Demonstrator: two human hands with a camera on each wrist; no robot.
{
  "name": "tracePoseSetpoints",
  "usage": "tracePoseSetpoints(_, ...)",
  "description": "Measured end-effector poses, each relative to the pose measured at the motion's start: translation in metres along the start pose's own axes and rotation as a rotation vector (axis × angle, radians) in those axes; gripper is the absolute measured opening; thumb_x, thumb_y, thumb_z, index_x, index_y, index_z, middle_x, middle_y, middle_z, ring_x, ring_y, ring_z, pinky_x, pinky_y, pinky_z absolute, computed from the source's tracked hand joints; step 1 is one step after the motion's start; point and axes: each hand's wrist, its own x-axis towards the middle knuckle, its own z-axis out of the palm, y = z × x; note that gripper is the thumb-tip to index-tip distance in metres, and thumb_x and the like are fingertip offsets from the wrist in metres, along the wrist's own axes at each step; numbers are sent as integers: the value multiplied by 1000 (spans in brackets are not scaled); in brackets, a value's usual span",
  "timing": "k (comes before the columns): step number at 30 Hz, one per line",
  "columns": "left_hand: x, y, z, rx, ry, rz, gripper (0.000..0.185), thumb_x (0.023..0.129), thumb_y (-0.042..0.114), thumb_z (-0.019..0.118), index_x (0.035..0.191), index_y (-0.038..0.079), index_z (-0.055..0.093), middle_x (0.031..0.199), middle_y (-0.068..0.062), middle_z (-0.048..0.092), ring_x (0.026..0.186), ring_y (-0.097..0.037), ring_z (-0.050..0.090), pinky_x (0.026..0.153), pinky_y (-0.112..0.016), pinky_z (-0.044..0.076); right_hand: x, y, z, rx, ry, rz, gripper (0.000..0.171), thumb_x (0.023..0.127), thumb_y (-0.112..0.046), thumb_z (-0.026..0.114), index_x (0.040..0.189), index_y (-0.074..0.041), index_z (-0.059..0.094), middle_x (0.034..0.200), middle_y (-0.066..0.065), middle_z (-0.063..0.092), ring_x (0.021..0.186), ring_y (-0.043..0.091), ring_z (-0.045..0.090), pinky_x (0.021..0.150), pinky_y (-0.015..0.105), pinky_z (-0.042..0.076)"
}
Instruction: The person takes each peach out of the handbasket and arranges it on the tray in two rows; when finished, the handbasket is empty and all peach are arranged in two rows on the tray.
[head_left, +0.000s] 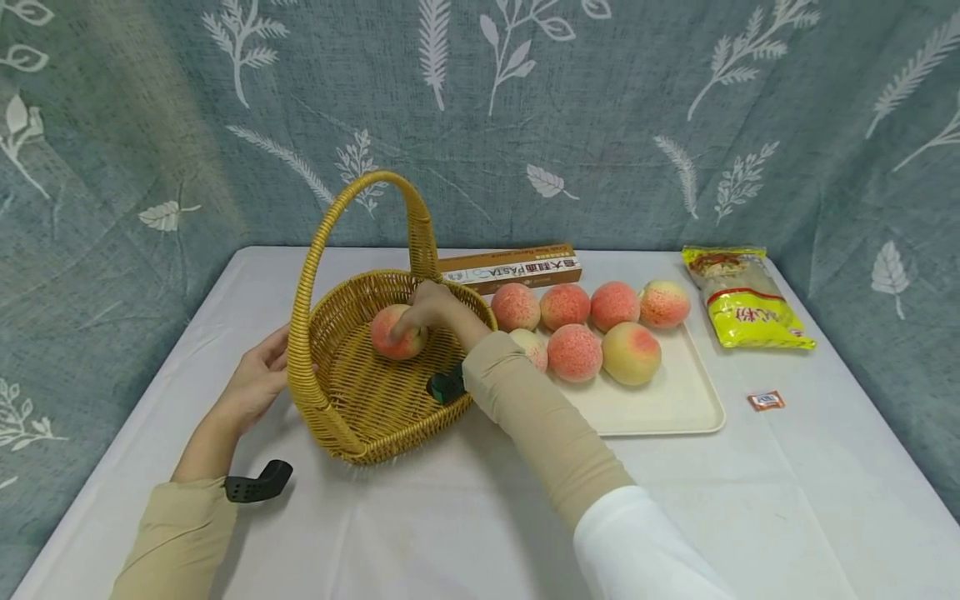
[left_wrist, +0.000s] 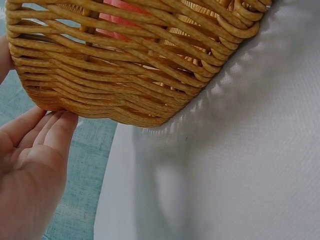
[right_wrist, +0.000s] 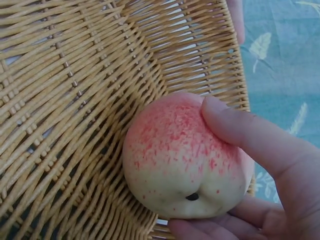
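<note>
A woven basket (head_left: 356, 396) with a tall arched handle stands on the left half of the table. Inside it, against the far-side wall, my right hand (head_left: 437, 307) grips a peach (head_left: 384, 335). In the right wrist view the thumb lies across the red side of the peach (right_wrist: 180, 145), and the other fingers curl round beneath it. My left hand (head_left: 258, 377) holds the basket at its left side. From the left wrist, its fingertips press on the basket's woven wall (left_wrist: 115, 95), with part of the left hand (left_wrist: 37, 165) cut off by the frame.
Right of the basket a cream tray (head_left: 660, 408) carries several peaches (head_left: 574, 353). Behind it lies a pasta box (head_left: 517, 268). A yellow food packet (head_left: 750, 304) and a small orange sachet (head_left: 766, 401) are farther right. The basket's handle (head_left: 318, 250) arches high beside my right hand.
</note>
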Motion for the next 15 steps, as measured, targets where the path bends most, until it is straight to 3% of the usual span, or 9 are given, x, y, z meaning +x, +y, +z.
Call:
tracePoseSetpoints(7, 1, 0, 0, -3, -8, 8, 81, 92, 3, 60, 154, -1, 8, 157, -27, 12, 142, -41, 17, 100, -17, 38, -4, -2, -2, -83, 26, -7, 58, 78, -26, 80, 56, -15, 27, 54, -5, 14, 49, 7, 9, 49, 23, 17)
tracePoseSetpoints(10, 0, 0, 0, 6, -7, 16, 81, 93, 5, 61, 154, -2, 8, 157, -28, 11, 142, -41, 17, 99, -15, 39, -9, -1, -5, -50, 57, -42, 40, 76, -24, 80, 58, -13, 47, 52, -5, 33, 49, 7, 25, 50, 23, 26)
tracePoseSetpoints(13, -1, 0, 0, 14, -7, 20, 82, 93, 7, 61, 154, -3, 8, 157, -29, 11, 142, -41, 17, 99, -15, 39, -16, 0, -9, 72, 86, -76, 19, 74, -21, 82, 81, -7, 71, 72, 0, 61, 64, 12, 49, 59, 25, 44)
tracePoseSetpoints(15, -1, 0, 0, 22, -4, 21, 82, 93, 6, 61, 154, -3, 8, 156, -30, 11, 142, -41, 18, 98, -15, 39, -20, 0, -13, 145, 88, -92, 35, 73, -19, 82, 102, -2, 74, 92, 6, 68, 80, 18, 59, 72, 31, 52)
